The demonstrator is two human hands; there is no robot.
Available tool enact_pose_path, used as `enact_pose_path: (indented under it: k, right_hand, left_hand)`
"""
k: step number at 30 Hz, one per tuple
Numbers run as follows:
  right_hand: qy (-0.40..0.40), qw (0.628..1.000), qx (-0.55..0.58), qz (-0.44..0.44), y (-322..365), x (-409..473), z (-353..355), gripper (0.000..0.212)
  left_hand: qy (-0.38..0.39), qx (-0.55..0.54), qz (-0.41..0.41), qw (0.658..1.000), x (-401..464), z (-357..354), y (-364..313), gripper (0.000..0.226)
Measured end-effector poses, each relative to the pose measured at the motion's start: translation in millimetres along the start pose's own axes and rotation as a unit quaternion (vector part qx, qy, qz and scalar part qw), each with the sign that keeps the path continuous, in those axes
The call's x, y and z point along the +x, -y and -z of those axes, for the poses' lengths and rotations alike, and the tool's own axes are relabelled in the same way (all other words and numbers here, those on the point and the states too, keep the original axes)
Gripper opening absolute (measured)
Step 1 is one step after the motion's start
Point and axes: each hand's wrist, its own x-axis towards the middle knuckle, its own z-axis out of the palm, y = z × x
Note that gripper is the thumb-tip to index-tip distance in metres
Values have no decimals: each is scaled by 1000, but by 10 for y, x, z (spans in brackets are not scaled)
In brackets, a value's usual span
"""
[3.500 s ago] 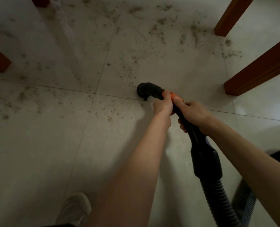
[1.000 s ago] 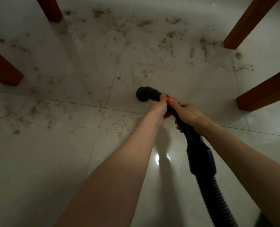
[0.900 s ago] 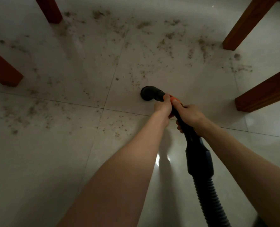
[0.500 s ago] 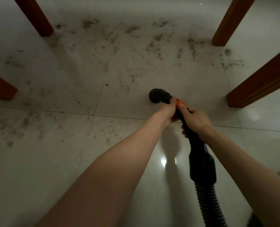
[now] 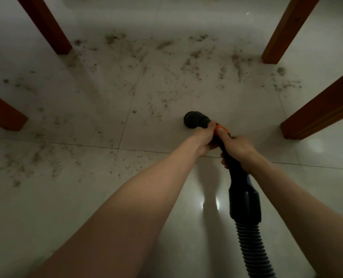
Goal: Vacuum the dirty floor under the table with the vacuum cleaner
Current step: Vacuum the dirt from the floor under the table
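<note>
A black vacuum hose handle [image 5: 243, 199] with a ribbed hose [image 5: 252, 249] runs from the lower right toward the middle of the floor. Its round black nozzle end [image 5: 194, 119] points down at the pale tiles. My left hand [image 5: 205, 138] grips the handle just behind the nozzle. My right hand [image 5: 236, 146] grips it right after, beside an orange part [image 5: 221, 128]. Dark crumbs and dust [image 5: 190, 65] lie scattered over the tiled floor [image 5: 86, 197] ahead and to the left of the nozzle.
Wooden table legs stand around the dirty patch: far left [image 5: 46, 27], near left [image 5: 2, 113], far right [image 5: 283, 31], near right [image 5: 319, 111]. More dust [image 5: 30, 163] lies on the left tile. A bright reflection [image 5: 208, 203] shines on the floor between my arms.
The nozzle has shifted to the right across the tile, with both hands still holding the handle. My view has pulled back, so more of the table legs shows.
</note>
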Motion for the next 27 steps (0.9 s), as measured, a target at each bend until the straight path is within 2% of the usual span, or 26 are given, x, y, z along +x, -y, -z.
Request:
enact_pose_path:
  k: [5, 9, 18, 27]
  right_hand:
    - [56, 998, -6, 0, 189, -87, -261, 54]
    - [70, 997, -31, 3, 349, -149, -553, 53]
    - [90, 993, -74, 34, 631, -194, -1043, 51]
    - [142, 989, -38, 12, 622, -143, -1095, 50]
  left_hand:
    - [3, -4, 9, 1000, -44, 404, -108, 42]
    - [-11, -9, 25, 1000, -96, 713, -226, 45]
    - [-30, -63, -2, 998, -111, 1275, -366, 41]
    - [-36, -83, 0, 996, -84, 1410, -355, 41]
